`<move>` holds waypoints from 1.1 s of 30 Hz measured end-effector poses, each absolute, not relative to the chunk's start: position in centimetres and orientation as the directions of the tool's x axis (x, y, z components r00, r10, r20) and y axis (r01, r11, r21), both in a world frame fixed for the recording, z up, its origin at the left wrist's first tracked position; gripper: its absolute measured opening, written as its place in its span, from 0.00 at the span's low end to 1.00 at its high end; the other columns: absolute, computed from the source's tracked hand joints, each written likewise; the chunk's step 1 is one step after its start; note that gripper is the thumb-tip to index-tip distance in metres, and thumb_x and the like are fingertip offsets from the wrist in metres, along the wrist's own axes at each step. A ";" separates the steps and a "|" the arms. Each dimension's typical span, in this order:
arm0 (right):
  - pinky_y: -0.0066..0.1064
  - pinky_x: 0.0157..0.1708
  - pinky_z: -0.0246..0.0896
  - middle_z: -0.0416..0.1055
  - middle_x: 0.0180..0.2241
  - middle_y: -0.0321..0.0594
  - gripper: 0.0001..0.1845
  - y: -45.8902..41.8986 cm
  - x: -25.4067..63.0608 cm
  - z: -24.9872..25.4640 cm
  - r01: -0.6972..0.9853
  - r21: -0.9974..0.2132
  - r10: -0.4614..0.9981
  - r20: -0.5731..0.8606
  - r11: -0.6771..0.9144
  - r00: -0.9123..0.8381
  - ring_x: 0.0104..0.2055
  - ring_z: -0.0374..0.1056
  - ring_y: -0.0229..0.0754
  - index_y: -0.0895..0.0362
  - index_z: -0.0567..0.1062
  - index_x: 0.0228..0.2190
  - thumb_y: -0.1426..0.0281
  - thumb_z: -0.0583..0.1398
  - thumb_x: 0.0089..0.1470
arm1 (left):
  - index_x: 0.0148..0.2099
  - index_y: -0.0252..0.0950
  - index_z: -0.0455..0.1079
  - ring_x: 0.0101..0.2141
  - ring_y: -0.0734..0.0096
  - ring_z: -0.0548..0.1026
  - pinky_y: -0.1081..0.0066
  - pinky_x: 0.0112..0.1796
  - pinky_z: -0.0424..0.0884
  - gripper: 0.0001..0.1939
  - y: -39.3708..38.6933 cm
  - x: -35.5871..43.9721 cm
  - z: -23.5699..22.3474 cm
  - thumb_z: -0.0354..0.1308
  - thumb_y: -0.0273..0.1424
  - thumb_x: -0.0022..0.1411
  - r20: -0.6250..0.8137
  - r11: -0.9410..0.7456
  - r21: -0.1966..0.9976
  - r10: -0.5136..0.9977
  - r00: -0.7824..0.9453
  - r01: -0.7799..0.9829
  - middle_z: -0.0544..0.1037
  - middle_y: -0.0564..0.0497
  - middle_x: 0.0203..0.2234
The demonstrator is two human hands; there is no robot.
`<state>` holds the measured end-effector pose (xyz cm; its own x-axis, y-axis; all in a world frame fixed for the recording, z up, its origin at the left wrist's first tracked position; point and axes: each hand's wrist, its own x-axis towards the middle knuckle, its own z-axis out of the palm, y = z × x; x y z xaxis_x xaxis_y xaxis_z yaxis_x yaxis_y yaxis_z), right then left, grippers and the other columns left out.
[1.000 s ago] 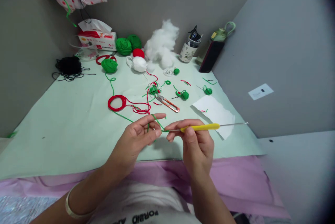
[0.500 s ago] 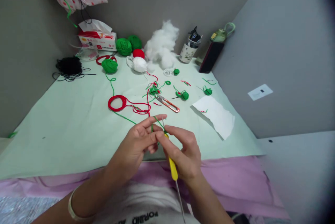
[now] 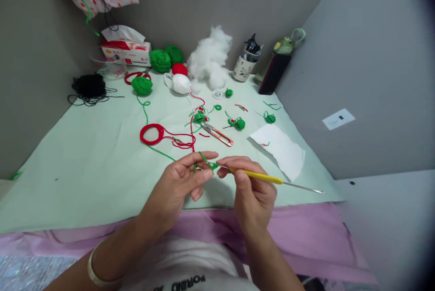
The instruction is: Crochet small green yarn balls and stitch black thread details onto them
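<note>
My left hand (image 3: pixel 181 177) pinches a small green crochet piece (image 3: pixel 214 166) between thumb and fingers, with green yarn (image 3: pixel 204 157) looped over its raised index finger. My right hand (image 3: pixel 253 186) grips a crochet hook (image 3: pixel 261 176) by its yellow handle. One metal end points left into the green stitches; the other sticks out to the right. The yarn strand trails back across the table to a green ball (image 3: pixel 142 85). Just beyond my hands lie orange-handled thread snips (image 3: pixel 219 136) and a ring of red yarn (image 3: pixel 152 134).
On the pale green cloth (image 3: pixel 102 164) are white stuffing (image 3: pixel 210 60), black yarn (image 3: pixel 89 86), a white yarn ball (image 3: pixel 181 83), small green crocheted pieces (image 3: pixel 239 123) and torn paper (image 3: pixel 282 150). A tissue box (image 3: pixel 127 53), pen cup (image 3: pixel 246 65) and phone (image 3: pixel 276 73) stand along the back.
My right hand has moved right and turned the hook from steeply upright to nearly level. The hook's free end now points right instead of down toward my lap.
</note>
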<state>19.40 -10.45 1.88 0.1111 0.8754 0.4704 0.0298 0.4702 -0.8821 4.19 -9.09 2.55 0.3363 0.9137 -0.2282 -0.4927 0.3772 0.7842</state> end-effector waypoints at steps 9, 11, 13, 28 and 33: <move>0.39 0.45 0.74 0.77 0.49 0.42 0.25 -11.3 19.9 0.5 0.494 -0.597 0.729 0.674 0.632 -0.119 0.48 0.74 0.45 0.42 0.77 0.55 0.78 0.61 0.62 | 0.53 0.40 0.80 0.19 0.88 0.55 0.81 0.20 0.54 0.20 -9.1 4.4 2.1 0.72 0.31 0.58 -0.292 0.462 0.688 0.882 0.370 -0.559 0.66 0.58 0.25; 0.39 0.42 0.73 0.78 0.45 0.41 0.22 -11.2 19.9 0.6 0.406 -0.675 0.753 0.656 0.616 -0.050 0.45 0.74 0.45 0.43 0.78 0.53 0.78 0.60 0.63 | 0.52 0.38 0.80 0.18 0.89 0.52 0.81 0.20 0.52 0.20 -9.0 4.3 2.2 0.73 0.30 0.57 -0.320 0.513 0.641 0.855 0.409 -0.572 0.65 0.59 0.24; 0.39 0.38 0.72 0.78 0.40 0.40 0.18 -11.0 19.9 1.0 0.278 -0.770 0.792 0.608 0.574 0.050 0.40 0.74 0.44 0.46 0.81 0.48 0.77 0.59 0.64 | 0.51 0.36 0.81 0.18 0.89 0.51 0.81 0.19 0.52 0.18 -8.9 4.1 2.4 0.73 0.29 0.57 -0.339 0.517 0.632 0.855 0.394 -0.578 0.65 0.58 0.24; 0.35 0.40 0.72 0.81 0.41 0.40 0.12 -10.5 19.4 1.4 -0.065 -0.919 0.919 0.384 0.390 0.084 0.41 0.75 0.41 0.50 0.82 0.42 0.72 0.58 0.67 | 0.53 0.44 0.81 0.26 0.80 0.65 0.78 0.26 0.64 0.21 -9.3 4.3 2.4 0.73 0.33 0.57 -0.227 0.318 0.857 0.940 0.257 -0.406 0.72 0.55 0.29; 0.40 0.44 0.74 0.80 0.44 0.41 0.19 -10.8 19.7 1.0 0.314 -0.761 0.809 0.586 0.568 -0.045 0.45 0.75 0.45 0.46 0.79 0.50 0.77 0.59 0.64 | 0.53 0.41 0.80 0.23 0.83 0.59 0.79 0.23 0.58 0.20 -9.2 4.5 2.2 0.72 0.34 0.58 -0.256 0.335 0.827 0.939 0.229 -0.451 0.72 0.55 0.30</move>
